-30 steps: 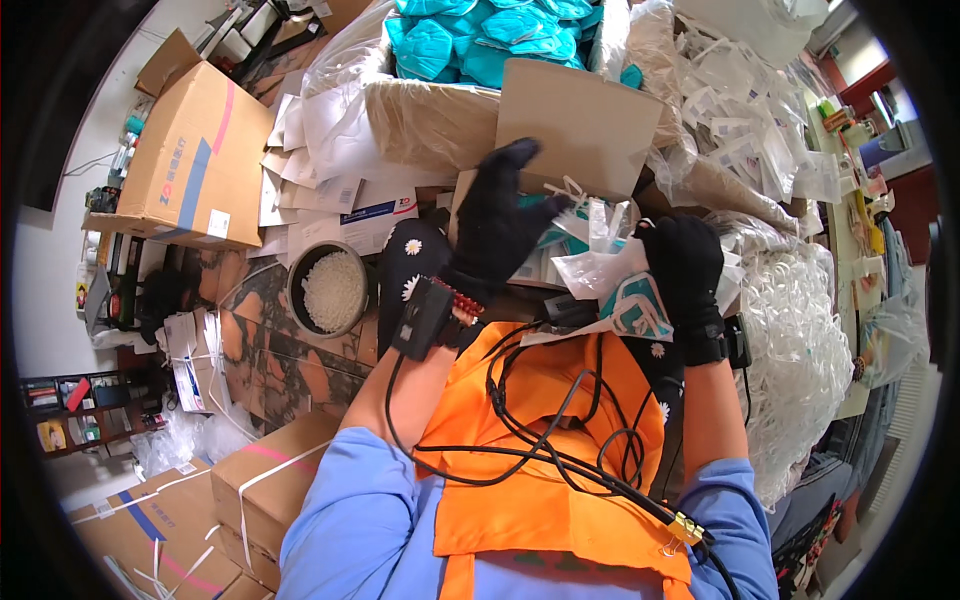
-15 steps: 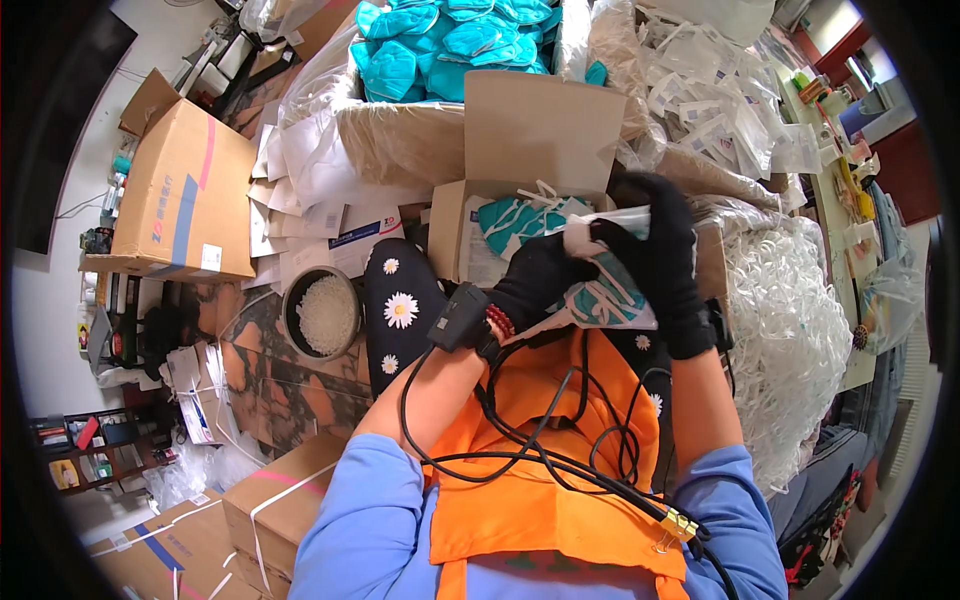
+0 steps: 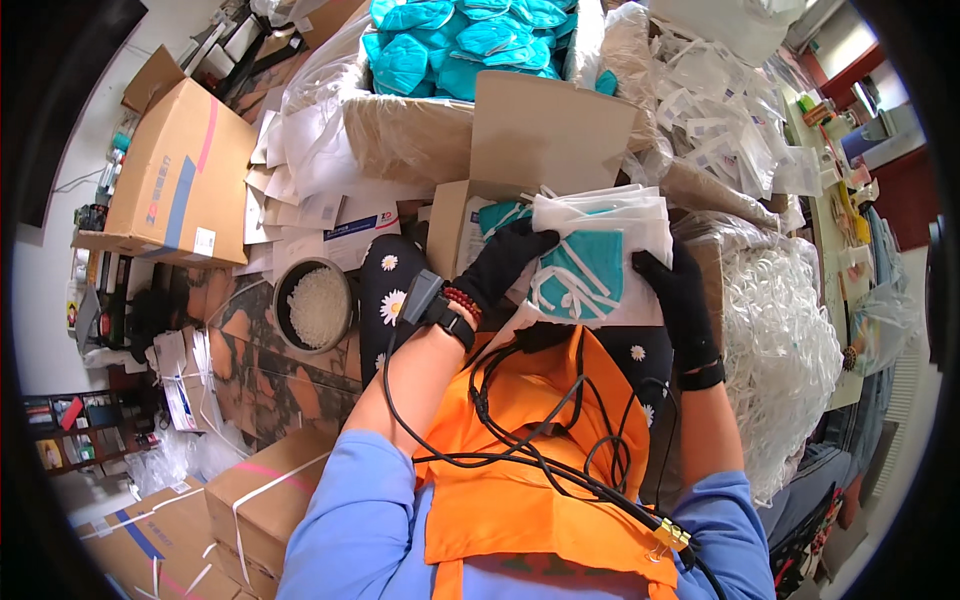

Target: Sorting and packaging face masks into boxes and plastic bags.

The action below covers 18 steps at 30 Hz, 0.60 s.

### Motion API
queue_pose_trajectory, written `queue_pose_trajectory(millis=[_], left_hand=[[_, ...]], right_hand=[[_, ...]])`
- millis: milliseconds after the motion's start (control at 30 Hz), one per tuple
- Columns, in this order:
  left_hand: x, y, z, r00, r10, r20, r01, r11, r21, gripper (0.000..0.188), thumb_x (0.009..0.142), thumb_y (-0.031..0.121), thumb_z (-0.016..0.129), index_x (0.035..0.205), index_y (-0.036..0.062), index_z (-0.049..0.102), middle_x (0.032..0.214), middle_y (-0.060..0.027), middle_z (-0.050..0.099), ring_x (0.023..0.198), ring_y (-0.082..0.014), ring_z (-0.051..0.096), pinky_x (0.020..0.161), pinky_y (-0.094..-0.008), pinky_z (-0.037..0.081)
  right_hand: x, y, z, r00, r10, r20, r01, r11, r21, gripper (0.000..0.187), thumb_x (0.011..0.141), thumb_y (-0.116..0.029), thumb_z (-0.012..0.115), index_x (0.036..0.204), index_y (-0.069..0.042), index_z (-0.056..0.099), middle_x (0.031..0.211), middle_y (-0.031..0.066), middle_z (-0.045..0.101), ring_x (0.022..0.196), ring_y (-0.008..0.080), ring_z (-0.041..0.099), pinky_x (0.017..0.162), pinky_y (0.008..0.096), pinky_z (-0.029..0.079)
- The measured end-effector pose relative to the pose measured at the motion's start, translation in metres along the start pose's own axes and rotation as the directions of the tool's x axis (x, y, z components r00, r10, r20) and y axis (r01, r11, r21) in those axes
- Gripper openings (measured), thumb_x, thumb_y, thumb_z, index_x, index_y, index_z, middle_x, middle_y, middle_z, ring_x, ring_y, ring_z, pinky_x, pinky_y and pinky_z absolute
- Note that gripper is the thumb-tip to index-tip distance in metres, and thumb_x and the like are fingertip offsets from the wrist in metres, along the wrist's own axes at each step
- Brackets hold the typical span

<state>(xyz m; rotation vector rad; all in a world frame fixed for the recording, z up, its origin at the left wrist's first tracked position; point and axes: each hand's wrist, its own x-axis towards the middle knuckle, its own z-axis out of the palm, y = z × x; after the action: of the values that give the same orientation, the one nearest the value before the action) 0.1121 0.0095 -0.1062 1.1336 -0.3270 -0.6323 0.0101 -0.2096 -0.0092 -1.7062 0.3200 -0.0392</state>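
Observation:
Over my lap I hold a small stack of clear-and-white packets, the front one with a teal folded face mask and white ear loops in it. My left hand, black-gloved, grips the stack's left edge. On the right edge, my right hand, also gloved in black, has its thumb in front and its fingers behind. Just beyond stands an open cardboard box with its lid flap raised. Another teal mask shows in it, partly covered by my left hand and the packets.
A large lined carton of teal masks stands ahead. Clear packets fill a carton at the far right, with a bag of white ear loops nearer. A bowl of white pieces and a brown carton are left. Black cables cross my apron.
The packet stack, bunched and tilted before, is now spread flat and faces up. My right hand has moved down along its right edge; my left hand has shifted slightly left and up.

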Motion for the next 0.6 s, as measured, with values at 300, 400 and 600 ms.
queue_pose_trajectory(millis=[300, 400, 600], left_hand=[[0.004, -0.054, -0.055, 0.79, 0.612, -0.046, -0.057, 0.149, 0.987, 0.033, 0.092, 0.009, 0.043, 0.123, 0.005, 0.053, 0.127, -0.0164, 0.054, 0.119, -0.0291, 0.05, 0.103, -0.0368, 0.039], [0.001, -0.024, -0.046, 0.756, 0.313, -0.574, 0.166, 0.758, 0.631, 0.029, 0.09, 0.009, 0.048, 0.117, 0.0047, 0.057, 0.115, -0.0149, 0.06, 0.11, -0.0291, 0.055, 0.096, -0.0368, 0.043], [0.0, -0.029, -0.061, 0.858, 0.249, -0.45, 0.006, 0.87, 0.493, 0.025, 0.087, 0.02, 0.057, 0.104, 0.0023, 0.061, 0.102, -0.0156, 0.064, 0.1, -0.0303, 0.059, 0.089, -0.0366, 0.046]], right_hand=[[0.01, -0.029, 0.032, 0.789, -0.614, 0.006, 0.408, 0.517, -0.752, 0.011, 0.082, -0.01, 0.065, 0.09, -0.004, 0.06, 0.08, 0.0154, 0.061, 0.075, 0.0301, 0.063, 0.064, 0.0342, 0.048], [0.026, -0.016, 0.03, 0.737, -0.667, 0.113, 0.493, 0.415, -0.764, 0.009, 0.081, -0.009, 0.063, 0.089, -0.005, 0.06, 0.079, 0.0141, 0.062, 0.077, 0.0338, 0.062, 0.062, 0.0369, 0.048], [0.045, -0.008, 0.026, 0.753, -0.632, 0.183, 0.391, 0.205, -0.897, 0.011, 0.084, -0.02, 0.062, 0.084, -0.01, 0.059, 0.076, 0.0136, 0.06, 0.072, 0.0345, 0.061, 0.058, 0.0384, 0.047]])
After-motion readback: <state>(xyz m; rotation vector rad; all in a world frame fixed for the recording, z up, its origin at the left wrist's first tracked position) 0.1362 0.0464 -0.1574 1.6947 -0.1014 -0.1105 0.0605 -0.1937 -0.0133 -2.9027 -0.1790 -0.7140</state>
